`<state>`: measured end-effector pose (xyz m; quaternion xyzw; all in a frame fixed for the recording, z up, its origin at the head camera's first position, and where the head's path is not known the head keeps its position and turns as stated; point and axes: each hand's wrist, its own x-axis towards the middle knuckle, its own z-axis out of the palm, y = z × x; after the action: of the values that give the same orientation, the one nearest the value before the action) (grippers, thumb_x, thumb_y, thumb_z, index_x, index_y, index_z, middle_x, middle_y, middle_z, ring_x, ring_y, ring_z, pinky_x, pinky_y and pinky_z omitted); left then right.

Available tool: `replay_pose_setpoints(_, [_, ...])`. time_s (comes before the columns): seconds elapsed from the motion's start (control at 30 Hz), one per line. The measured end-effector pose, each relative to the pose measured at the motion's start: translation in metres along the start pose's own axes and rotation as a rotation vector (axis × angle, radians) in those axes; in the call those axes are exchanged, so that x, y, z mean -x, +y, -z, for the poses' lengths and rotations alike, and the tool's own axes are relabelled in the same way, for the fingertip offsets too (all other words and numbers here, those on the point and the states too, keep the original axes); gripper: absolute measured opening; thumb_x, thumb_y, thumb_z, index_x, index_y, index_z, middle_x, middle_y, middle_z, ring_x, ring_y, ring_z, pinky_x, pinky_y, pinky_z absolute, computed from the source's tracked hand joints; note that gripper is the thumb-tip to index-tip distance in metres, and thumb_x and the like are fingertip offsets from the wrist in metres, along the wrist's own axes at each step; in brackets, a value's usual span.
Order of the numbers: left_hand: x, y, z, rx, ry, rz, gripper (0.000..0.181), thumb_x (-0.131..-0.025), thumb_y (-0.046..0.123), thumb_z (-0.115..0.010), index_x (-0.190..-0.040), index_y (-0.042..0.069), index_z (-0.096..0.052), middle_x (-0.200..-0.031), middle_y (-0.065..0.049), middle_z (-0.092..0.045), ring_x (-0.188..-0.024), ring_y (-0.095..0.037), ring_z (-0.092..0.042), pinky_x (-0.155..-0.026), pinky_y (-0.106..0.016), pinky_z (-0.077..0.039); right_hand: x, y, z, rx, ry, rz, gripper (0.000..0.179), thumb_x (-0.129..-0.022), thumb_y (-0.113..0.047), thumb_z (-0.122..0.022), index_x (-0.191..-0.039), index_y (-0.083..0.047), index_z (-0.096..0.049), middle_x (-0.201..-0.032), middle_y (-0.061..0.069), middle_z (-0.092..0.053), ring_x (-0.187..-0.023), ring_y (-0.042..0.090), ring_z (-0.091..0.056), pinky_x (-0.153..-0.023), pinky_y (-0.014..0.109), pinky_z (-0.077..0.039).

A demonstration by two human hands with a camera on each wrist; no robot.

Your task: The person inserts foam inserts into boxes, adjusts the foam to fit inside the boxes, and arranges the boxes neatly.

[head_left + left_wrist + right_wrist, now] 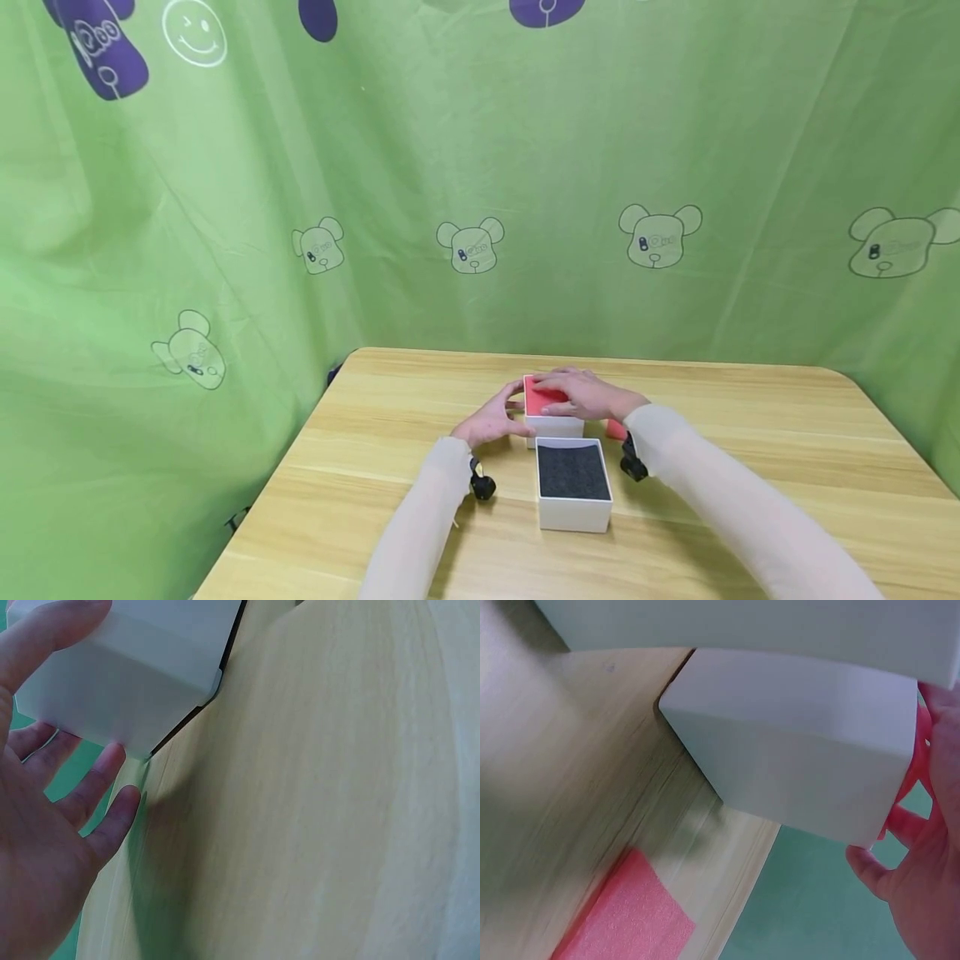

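A white box (pixel 555 427) stands on the table with red foam (pixel 542 400) at its top. My left hand (pixel 491 419) holds this box at its left side; in the left wrist view the thumb lies on one wall, and some fingertips meet the edge round the corner while others spread free. From above, my right hand (pixel 588 395) presses on the red foam, its fingers reaching across it. In the right wrist view, red shows between the box wall (pixel 795 765) and the right fingers. The box's far side is hidden.
Nearer to me stands a second white box (pixel 574 513) with a dark grey lining (pixel 573 472) inside. A loose red foam piece (pixel 617 430) lies on the wooden table (pixel 765 442), right of the boxes. Behind the table hangs a green curtain (pixel 555 308).
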<state>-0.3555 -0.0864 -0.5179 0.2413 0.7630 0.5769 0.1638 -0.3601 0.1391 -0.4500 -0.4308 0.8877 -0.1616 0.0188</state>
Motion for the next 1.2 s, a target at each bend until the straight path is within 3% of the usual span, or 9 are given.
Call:
replay_pose_setpoints(0.27, [0.001, 0.000, 0.002, -0.012, 0.012, -0.006, 0.094, -0.076, 0.002, -0.076, -0.150, 0.019, -0.021, -0.151, -0.001, -0.027, -0.127, -0.025, -0.040, -0.099, -0.038, -0.041, 0.008, 0.004, 0.005, -0.013, 0.004, -0.059, 0.057, -0.089, -0.046, -0.060, -0.134, -0.010, -0.054, -0.138, 0.010, -0.048, -0.128, 0.034, -0.039, -0.103, 0.061, -0.027])
replay_pose_setpoints(0.77, [0.000, -0.002, 0.002, 0.011, -0.002, -0.022, 0.095, -0.076, -0.001, -0.075, -0.151, 0.014, -0.018, -0.152, -0.008, -0.025, -0.128, -0.031, -0.039, -0.100, -0.043, -0.040, 0.020, 0.012, 0.005, -0.041, 0.017, -0.099, 0.059, -0.088, -0.050, -0.059, -0.133, -0.011, -0.055, -0.139, 0.010, -0.048, -0.129, 0.034, -0.039, -0.104, 0.058, -0.028])
replay_pose_setpoints(1.2, [-0.001, 0.000, -0.001, -0.013, 0.013, -0.013, 0.094, -0.075, 0.000, -0.076, -0.150, 0.015, -0.021, -0.150, -0.004, -0.029, -0.125, -0.025, -0.043, -0.096, -0.034, -0.044, 0.029, 0.015, 0.006, -0.061, 0.028, -0.122, 0.053, -0.090, -0.046, -0.059, -0.128, -0.009, -0.059, -0.137, 0.013, -0.050, -0.127, 0.037, -0.040, -0.104, 0.059, -0.027])
